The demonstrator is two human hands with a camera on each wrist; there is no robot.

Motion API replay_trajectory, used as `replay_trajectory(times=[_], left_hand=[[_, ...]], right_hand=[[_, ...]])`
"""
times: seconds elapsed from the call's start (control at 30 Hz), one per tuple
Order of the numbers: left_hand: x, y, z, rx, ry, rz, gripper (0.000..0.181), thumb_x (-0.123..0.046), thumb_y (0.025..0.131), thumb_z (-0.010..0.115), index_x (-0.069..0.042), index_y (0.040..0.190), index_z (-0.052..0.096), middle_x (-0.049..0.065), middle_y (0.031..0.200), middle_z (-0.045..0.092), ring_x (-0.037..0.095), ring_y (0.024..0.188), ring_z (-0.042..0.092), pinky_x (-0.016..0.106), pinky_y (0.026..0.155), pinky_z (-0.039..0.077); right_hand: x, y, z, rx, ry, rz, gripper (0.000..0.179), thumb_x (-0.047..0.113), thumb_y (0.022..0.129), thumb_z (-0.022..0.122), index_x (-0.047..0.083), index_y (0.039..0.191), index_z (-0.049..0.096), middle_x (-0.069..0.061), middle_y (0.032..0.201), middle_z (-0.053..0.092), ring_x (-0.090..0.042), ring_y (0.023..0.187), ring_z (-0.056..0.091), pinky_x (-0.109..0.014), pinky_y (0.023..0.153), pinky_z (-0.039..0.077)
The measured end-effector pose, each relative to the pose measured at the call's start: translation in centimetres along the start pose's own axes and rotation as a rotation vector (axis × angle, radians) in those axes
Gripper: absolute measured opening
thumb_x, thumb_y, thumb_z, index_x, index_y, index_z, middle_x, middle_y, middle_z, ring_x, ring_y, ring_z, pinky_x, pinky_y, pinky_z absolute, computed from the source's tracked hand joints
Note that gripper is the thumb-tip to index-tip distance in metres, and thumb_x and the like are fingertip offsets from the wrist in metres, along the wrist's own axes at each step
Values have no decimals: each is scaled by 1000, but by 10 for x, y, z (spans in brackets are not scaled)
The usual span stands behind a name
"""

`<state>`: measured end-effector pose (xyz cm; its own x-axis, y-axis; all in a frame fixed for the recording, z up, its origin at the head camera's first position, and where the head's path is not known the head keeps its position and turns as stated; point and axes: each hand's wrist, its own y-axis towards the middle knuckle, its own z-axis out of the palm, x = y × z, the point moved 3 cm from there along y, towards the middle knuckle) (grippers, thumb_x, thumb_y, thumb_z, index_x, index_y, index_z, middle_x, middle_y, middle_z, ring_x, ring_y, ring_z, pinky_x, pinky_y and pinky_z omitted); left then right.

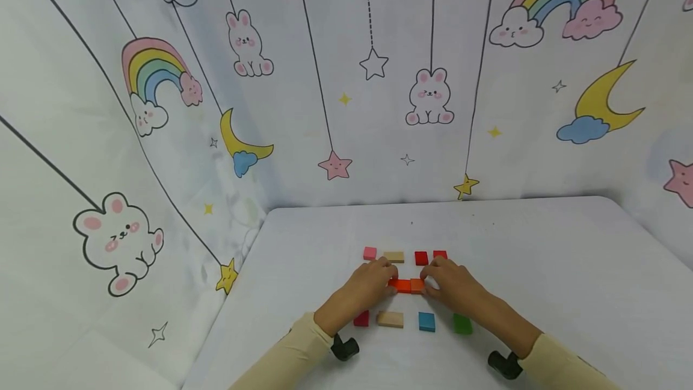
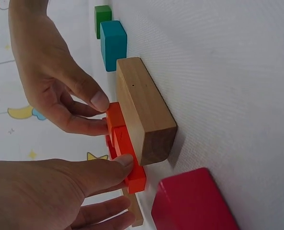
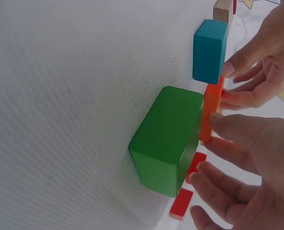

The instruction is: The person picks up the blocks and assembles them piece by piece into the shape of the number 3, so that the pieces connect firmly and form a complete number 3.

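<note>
In the middle of the white table, an orange-red wooden block [image 1: 400,286] and a shorter orange block [image 1: 416,286] lie end to end, touching. My left hand [image 1: 372,282] pinches the orange-red block between thumb and fingers at its left end. From the other side, my right hand [image 1: 457,286] pinches the orange block by its right end. Up close in the left wrist view, the left thumb presses on the orange-red block [image 2: 127,158], while the right thumb and index finger hold the orange block [image 2: 115,115]. Parts of both blocks are hidden by fingers.
A near row holds a crimson block [image 1: 361,318], a plain wood block [image 1: 390,319], a blue block [image 1: 426,321] and a green block [image 1: 462,324]. Behind the hands lie a pink block [image 1: 370,253], another wood block [image 1: 394,256] and two red blocks [image 1: 421,257].
</note>
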<state>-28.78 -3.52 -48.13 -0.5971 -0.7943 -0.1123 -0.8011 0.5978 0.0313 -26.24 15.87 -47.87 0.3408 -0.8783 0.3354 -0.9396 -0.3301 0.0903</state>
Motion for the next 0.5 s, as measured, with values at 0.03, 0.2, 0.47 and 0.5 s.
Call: replay_trajectory(times=[0.03, 0.2, 0.47, 0.5], left_hand=[[0, 0, 0, -1, -2, 0, 27, -33, 96, 80, -19, 118, 75, 1, 122, 68, 14, 102, 64, 27, 92, 58], [1, 1, -1, -1, -6, 1, 26, -31, 96, 80, -18, 118, 75, 1, 121, 68, 13, 101, 64, 27, 91, 58], [0, 2, -2, 25, -39, -11, 26, -29, 95, 81, -17, 118, 75, 2, 121, 69, 14, 102, 63, 27, 91, 57], [0, 2, -2, 27, -42, -11, 27, -29, 95, 81, -17, 118, 75, 2, 121, 69, 14, 102, 63, 27, 91, 57]], right_hand=[[0, 0, 0, 1, 1, 1, 24, 18, 84, 89, 16, 104, 76, -3, 102, 64, -18, 95, 63, -44, 82, 63], [-1, 2, 0, 14, 10, 11, 26, 20, 83, 90, 16, 105, 76, -3, 103, 65, -19, 97, 63, -47, 84, 63], [-11, 6, -13, 12, 16, 15, 30, 24, 87, 88, 14, 113, 76, -9, 113, 68, -26, 106, 65, -56, 92, 60], [-14, 8, -17, 4, 17, 10, 30, 23, 88, 87, 12, 114, 77, -9, 111, 67, -26, 104, 65, -54, 90, 61]])
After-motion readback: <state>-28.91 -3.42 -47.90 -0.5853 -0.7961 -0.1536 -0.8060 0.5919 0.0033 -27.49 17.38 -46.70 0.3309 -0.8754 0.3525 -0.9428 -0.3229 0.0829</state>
